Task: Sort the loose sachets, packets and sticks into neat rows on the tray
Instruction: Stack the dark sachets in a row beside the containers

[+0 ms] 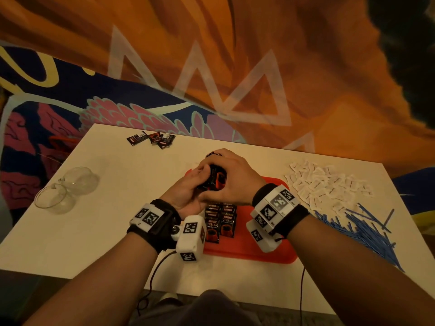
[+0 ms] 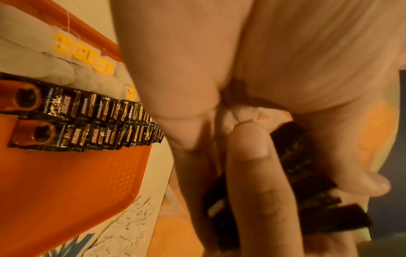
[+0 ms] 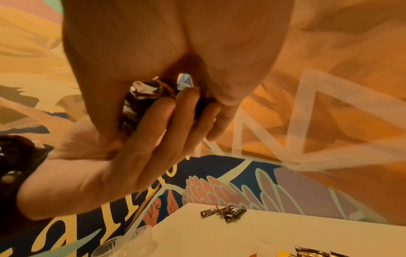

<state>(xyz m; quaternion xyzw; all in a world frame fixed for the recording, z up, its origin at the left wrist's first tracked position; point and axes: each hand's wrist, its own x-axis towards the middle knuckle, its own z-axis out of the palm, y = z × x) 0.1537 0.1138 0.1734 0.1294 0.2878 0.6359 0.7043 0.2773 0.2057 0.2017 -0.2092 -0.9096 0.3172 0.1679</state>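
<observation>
At the far left of the white table (image 1: 98,208) stand 2 clear glass cups (image 1: 67,187); leave them be. Further back lie about 4 loose dark coffee sachets (image 1: 151,138), well apart from the tray and not yet sorted.

Your left hand (image 1: 188,187) cups a bundle of dark coffee sachets (image 1: 215,178) from below, fingers curled under it. Your right hand (image 1: 231,178) clasps the same bundle from above, thumb and fingers wrapped round it, so the stack sits pressed between both palms over the far part of the red plastic tray (image 1: 254,250). The left wrist view shows the sachet edges fanning unevenly out past your fingers (image 2: 248,156).

You appear to be squaring the stack before laying it down. Tap the long edges level, keep the printed faces one way, and loosen your hold only enough for the sachets to slide flush. Then feed them 1 at a time onto the far end of the 2 overlapping rows of dark sachets (image 1: 220,220) already on the tray, matching their overlap.

In the left wrist view, a row of white tea bags with yellow tags (image 2: 72,57) lies just beside those rows.

To the right wait a heap of white paper sachets (image 1: 327,184) and a pile of blue sticks (image 1: 357,229), both off the tray.
</observation>
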